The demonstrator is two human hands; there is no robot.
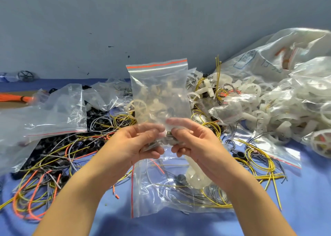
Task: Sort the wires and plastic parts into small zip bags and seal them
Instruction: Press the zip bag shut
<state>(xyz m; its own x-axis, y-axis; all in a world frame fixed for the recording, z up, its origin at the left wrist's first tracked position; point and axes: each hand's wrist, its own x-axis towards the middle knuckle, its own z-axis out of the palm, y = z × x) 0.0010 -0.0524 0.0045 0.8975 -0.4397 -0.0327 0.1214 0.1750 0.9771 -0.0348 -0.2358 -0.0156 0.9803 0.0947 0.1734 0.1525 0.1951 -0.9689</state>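
Clear bag (159,92) above left grip (136,146), right grip (193,144)

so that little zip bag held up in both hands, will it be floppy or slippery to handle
Probably floppy: the zip bag is thin clear film, creased, gripped low by the left hand and right hand. Likely slippery, since the film is glossy. Probably bottom-heavy, with parts bunched near the hands.

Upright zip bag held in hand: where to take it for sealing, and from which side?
Likely pinch the red-striped zip strip at one top corner, coming from above. The zip bag stands upright, and the left hand and right hand hold its lower end, so the flat top is free and faces up.
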